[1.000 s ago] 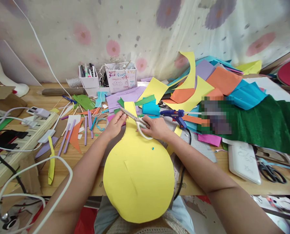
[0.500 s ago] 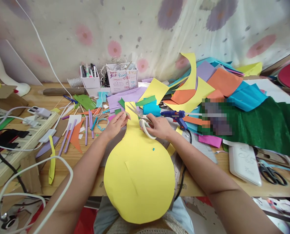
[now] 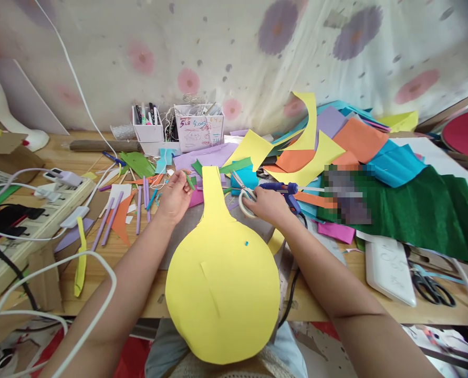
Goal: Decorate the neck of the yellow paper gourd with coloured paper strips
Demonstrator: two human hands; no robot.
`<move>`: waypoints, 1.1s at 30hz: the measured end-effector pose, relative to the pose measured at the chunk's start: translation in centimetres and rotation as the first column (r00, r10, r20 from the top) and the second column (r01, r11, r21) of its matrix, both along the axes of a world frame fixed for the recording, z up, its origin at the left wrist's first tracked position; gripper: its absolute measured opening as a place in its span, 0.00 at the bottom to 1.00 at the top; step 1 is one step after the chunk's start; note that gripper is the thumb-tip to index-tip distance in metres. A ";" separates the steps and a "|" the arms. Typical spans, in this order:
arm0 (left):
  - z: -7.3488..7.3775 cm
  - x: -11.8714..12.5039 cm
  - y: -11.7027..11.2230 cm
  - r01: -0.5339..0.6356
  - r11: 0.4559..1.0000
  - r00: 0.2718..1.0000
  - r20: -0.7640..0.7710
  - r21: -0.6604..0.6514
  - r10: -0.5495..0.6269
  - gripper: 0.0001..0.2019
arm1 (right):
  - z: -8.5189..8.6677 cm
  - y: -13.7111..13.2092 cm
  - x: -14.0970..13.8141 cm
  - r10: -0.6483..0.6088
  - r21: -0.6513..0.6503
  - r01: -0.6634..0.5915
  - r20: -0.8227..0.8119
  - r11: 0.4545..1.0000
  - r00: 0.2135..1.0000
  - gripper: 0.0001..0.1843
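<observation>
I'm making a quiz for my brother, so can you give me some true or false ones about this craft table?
1. The right hand holds the white-handled scissors. True.
2. The left hand holds a pen. False: it holds a small green piece.
3. The big paper shape is red. False: it is yellow.
4. A blue glue gun lies near the right hand. True.
5. The black-handled scissors lie left of the paper shape. False: they lie right of it.

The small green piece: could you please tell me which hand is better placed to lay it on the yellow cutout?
Likely the left hand: it pinches the small green piece beside the narrow end of the yellow cutout, whereas the right hand holds scissors.
</observation>
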State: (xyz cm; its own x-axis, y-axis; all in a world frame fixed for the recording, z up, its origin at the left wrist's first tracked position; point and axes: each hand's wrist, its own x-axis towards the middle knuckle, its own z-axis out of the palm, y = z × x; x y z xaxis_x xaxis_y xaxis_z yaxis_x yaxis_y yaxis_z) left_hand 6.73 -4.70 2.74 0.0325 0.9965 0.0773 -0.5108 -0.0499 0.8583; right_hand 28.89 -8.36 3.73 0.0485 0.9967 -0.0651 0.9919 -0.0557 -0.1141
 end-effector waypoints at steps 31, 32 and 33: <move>-0.7 0.1 -1.2 0.402 0.915 0.874 -0.283 -0.038 -0.396 0.12 | -1.8 -0.6 -1.0 0.549 0.410 -0.481 -0.059 0.775 0.834 0.23; -0.7 0.1 -1.2 0.419 0.908 0.862 -0.304 -0.023 -0.405 0.12 | -1.8 -0.6 -1.0 0.553 0.407 -0.486 -0.057 0.773 0.831 0.23; -0.8 0.0 -1.1 0.430 0.903 0.855 -0.316 -0.010 -0.411 0.12 | -1.8 -0.5 -0.9 0.556 0.404 -0.490 -0.056 0.772 0.829 0.23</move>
State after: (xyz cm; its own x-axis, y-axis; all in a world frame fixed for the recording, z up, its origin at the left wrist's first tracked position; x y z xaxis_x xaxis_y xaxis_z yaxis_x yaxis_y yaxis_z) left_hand 6.74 -5.82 1.99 0.4786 0.8764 0.0535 -0.2104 0.0553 0.9760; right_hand 27.95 -8.89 1.93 -0.4658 0.8166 0.3410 0.8195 0.5434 -0.1819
